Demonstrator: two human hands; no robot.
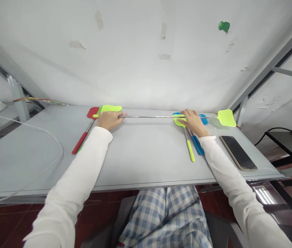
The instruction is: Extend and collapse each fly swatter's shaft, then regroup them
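Left hand: the left hand (109, 120) is curled around the handle end of an extended fly swatter (226, 117), near the far edge of the table (140, 155).
Right hand: the right hand (193, 120) lies on the same metal rod further along, fingers bent over it; whether it truly grips the rod or only rests on it, I cannot tell.
Extended swatter: its thin silver rod runs level across the table between both hands, and its lime-green head sticks out past the right hand.
Left pile: a red swatter (82, 139) lies slantwise beside the left hand, with a lime-green swatter head (111, 108) just behind the fingers.
Right pile: under the right hand lie short swatters, one with a lime-green handle (190, 150) and blue-handled ones (197, 144) touching it.
Phone: a dark smartphone (238, 152) lies face up to the right of the right wrist.
Cable: a white cable (47, 137) loops across the left part of the table.
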